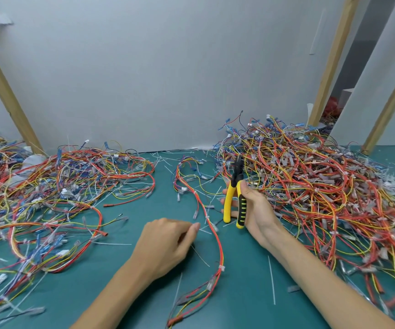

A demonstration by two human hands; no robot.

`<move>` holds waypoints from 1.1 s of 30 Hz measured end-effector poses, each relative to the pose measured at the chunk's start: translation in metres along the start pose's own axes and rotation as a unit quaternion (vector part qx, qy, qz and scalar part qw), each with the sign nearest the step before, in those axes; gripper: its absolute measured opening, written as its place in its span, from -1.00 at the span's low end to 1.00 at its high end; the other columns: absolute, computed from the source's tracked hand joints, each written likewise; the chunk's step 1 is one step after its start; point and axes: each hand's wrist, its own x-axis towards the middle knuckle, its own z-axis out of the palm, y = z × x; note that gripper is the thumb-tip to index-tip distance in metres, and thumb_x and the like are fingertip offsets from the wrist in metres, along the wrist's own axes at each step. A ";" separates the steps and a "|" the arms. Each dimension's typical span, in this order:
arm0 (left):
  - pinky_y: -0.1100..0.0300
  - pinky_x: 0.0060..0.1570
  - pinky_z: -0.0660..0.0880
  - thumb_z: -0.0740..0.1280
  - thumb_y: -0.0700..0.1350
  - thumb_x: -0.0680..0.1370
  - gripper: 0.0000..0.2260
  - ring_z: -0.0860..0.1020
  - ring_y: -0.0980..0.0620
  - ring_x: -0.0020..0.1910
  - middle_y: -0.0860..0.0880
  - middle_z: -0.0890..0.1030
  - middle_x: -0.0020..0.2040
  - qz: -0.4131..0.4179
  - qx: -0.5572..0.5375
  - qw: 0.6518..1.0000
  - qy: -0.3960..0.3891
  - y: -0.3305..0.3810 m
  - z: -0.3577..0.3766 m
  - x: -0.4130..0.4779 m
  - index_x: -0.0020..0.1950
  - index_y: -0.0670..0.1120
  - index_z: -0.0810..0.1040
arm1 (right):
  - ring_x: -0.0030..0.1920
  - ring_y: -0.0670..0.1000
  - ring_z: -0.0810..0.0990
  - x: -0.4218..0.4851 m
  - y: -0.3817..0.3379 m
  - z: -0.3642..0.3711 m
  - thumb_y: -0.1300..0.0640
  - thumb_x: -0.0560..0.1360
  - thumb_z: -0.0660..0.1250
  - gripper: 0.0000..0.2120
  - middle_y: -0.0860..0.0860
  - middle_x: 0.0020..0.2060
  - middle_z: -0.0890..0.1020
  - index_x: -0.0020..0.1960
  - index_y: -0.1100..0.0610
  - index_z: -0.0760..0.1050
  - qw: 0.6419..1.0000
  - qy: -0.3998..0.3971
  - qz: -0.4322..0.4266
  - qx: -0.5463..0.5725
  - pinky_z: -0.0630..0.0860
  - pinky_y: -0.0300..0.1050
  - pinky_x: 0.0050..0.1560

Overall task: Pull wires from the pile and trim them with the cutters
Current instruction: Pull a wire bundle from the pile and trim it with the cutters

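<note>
Two heaps flanked the mat (120,293): wire pile (310,186) at three o'clock, second heap (49,198) at nine. One loose harness (218,238) lay between. Left hand (165,243) curled beside it, grasp indeterminate; right hand (255,210) clasped the cutters (241,210), tips toward twelve. Tensioning the harness first would aid trimming.

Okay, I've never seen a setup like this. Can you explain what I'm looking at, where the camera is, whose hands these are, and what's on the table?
No machine here: a person works with bare hands, filmed by one camera on their head looking down. The green mat holds a big wire pile on the right, a flatter pile on the left, and scattered white offcuts. The right hand grips yellow-handled cutters. The left hand, fingers curled, sits beside a loose red wire bundle; whether it pinches anything is unclear.
</note>
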 end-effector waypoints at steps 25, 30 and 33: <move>0.17 -0.16 0.40 0.27 -0.10 0.59 -0.94 0.50 0.18 -0.19 0.19 0.54 -0.23 -0.121 -0.119 0.979 0.109 -0.019 0.007 0.025 -0.05 0.05 0.50 | -0.14 0.24 0.66 -0.001 0.001 0.002 -0.10 0.67 0.02 -0.48 0.26 -0.10 0.66 0.06 0.29 0.55 0.999 0.012 0.044 -0.007 0.55 0.30 0.03; 0.02 -0.08 0.47 0.21 -0.18 0.61 -0.86 0.58 -0.09 -0.09 -0.02 0.65 -0.09 -0.132 -0.031 0.983 0.124 -0.060 -0.007 0.092 0.07 -0.10 0.55 | -0.14 0.24 0.67 0.001 0.002 0.001 -0.11 0.67 0.02 -0.49 0.24 -0.12 0.68 0.04 0.28 0.55 0.998 0.014 0.053 0.000 0.57 0.27 -0.01; 0.03 0.00 0.43 0.22 -0.19 0.60 -0.80 0.56 -0.15 0.08 -0.05 0.67 0.05 -0.109 0.107 0.985 0.081 -0.074 -0.002 0.132 0.18 -0.07 0.56 | -0.15 0.23 0.67 0.002 0.001 0.001 -0.10 0.68 0.02 -0.49 0.25 -0.12 0.68 0.04 0.29 0.55 0.998 0.013 0.060 0.014 0.59 0.23 -0.07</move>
